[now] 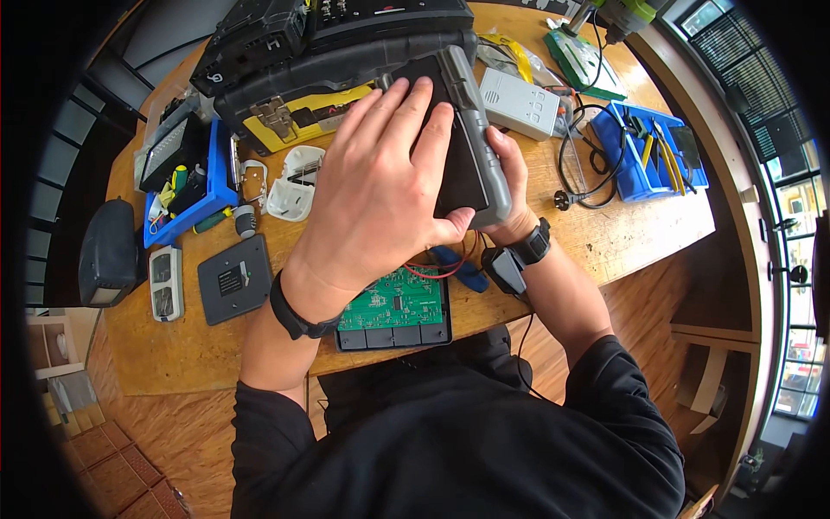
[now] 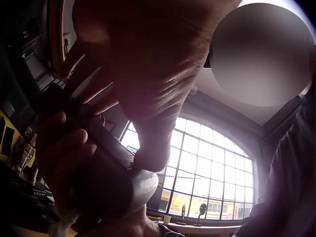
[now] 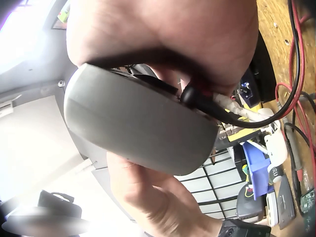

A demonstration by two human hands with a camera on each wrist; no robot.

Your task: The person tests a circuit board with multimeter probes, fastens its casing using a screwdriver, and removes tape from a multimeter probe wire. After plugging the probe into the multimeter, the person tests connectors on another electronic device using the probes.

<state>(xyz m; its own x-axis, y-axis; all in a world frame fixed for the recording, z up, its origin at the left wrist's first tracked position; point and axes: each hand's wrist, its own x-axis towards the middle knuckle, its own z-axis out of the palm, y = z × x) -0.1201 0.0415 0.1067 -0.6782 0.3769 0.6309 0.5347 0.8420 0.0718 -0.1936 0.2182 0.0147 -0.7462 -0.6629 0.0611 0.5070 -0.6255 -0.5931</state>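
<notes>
A grey-cased handheld meter (image 1: 496, 177) with a flat black face is held tilted above the table, in front of the body. My right hand (image 1: 513, 182) grips its right side from below, thumb along the grey edge. Flat over the black face lies my left hand (image 1: 372, 186), its fingers straight and its thumb touching near the lower end. The right wrist view shows the meter's smooth grey end (image 3: 133, 118) and a black lead plug (image 3: 195, 96) at its underside. Below the hands, a green circuit board (image 1: 393, 303) sits in a dark housing.
A large black and yellow case (image 1: 298, 121) stands at the back. Blue bins (image 1: 194, 208) with tools are at left, another blue bin (image 1: 635, 177) with pliers at right. A grey box (image 1: 519, 102), a black cable (image 1: 596, 199) and a dark plate (image 1: 235, 281) lie around.
</notes>
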